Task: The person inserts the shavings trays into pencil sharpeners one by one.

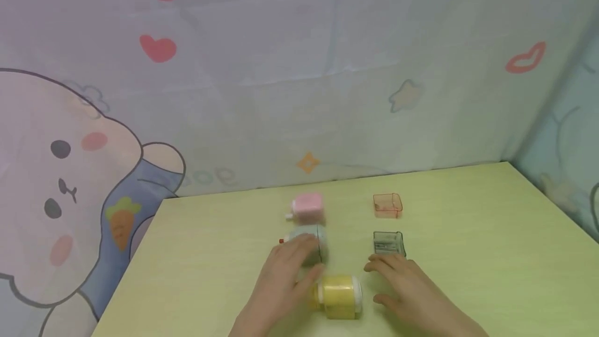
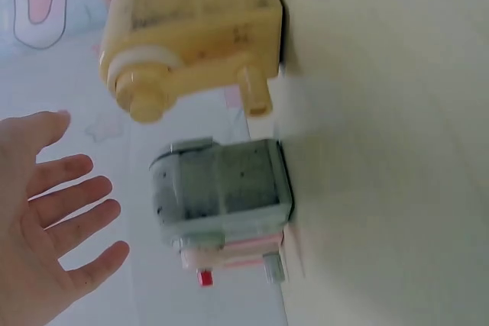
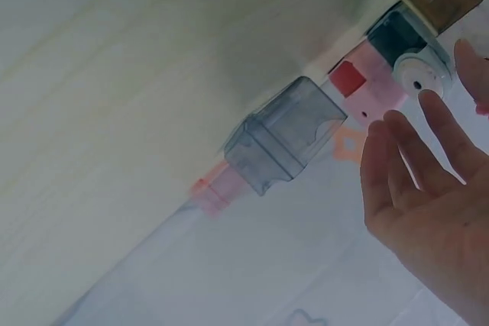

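Three crank pencil sharpeners lie in a column: a pink sharpener point(image 1: 309, 208) at the back, a grey-green sharpener point(image 1: 306, 230) in the middle and a yellow sharpener point(image 1: 340, 295) nearest me. My left hand point(image 1: 283, 280) hovers over the grey-green one, covering part of it; in the left wrist view its fingers are spread and apart from the sharpeners. To the right, a clear grey shavings box point(image 1: 387, 242) stands in front of a clear pink shavings box point(image 1: 387, 205). Just in front of the grey box is my right hand point(image 1: 409, 287), fingers loosely bent, holding nothing.
The pale yellow-green tabletop point(image 1: 468, 233) reaches back to a printed cloth backdrop point(image 1: 281, 92). Another cloth point(image 1: 571, 134) hangs along the right side. A cartoon animal point(image 1: 56, 181) is printed on the backdrop at left.
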`<state>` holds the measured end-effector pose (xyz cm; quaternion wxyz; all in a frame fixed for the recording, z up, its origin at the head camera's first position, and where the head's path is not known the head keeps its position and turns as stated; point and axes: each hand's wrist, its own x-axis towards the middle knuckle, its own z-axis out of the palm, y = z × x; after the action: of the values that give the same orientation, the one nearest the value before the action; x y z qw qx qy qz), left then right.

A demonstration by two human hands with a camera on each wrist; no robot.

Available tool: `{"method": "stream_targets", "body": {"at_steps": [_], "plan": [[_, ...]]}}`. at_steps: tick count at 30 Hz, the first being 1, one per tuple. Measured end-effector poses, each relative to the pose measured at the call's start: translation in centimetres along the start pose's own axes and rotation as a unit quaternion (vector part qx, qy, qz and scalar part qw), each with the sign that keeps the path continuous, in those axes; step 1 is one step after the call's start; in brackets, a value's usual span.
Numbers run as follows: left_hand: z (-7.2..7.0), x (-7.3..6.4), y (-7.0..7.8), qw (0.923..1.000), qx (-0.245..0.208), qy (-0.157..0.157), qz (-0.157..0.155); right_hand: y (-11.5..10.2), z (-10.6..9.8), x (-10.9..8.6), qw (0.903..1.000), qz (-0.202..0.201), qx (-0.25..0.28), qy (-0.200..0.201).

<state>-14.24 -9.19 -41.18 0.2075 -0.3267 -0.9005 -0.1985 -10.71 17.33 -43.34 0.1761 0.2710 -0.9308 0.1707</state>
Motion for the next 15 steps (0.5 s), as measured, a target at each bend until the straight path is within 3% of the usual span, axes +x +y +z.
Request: {"method": "stream_targets", "body": {"at_steps": [4,15], "plan": [[-0.3,0.5,-1.1,1.0,0.003,-0.001,-0.007,0.7,-0.1,0.3,0.9992,0.008,-0.021,0.032],[0.2,1.2,-3.4,0.998,-0.017,-0.052,-0.033,2.7,-0.7,1.3,0.9976,0.07,0.0,0.003]]}}
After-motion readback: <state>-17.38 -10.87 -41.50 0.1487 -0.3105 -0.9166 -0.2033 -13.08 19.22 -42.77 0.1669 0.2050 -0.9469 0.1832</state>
